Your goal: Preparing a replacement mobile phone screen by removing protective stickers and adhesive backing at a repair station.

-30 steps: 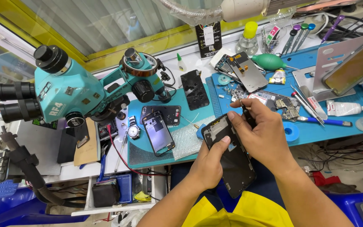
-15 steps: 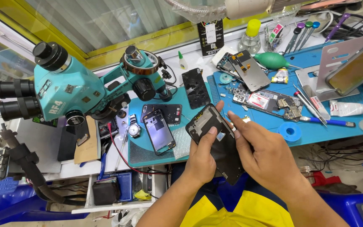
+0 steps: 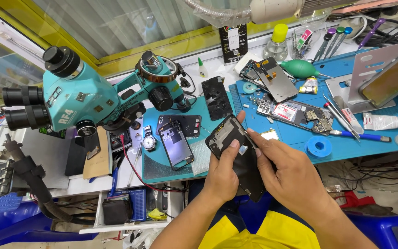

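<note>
Both hands grip one dark phone above the worktop edge, in front of the torso. Left hand is closed round its lower left side, thumb on the face. Right hand pinches its right edge. Best to brace it firmly and pry gently. Long axis runs upper-left to lower-right, top toward the microscope.

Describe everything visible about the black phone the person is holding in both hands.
The black phone is a slim dark slab with rounded corners, glossy and smudged, seemingly a rear shell or opened body; a camera cut-out sits near its upper corner. It is held tilted over the edge of the blue work mat, its lower end pointing toward the person's lap. The left hand grips its left edge with the thumb laid on the face; the right hand holds the right side, fingers pressing near the middle.
</note>
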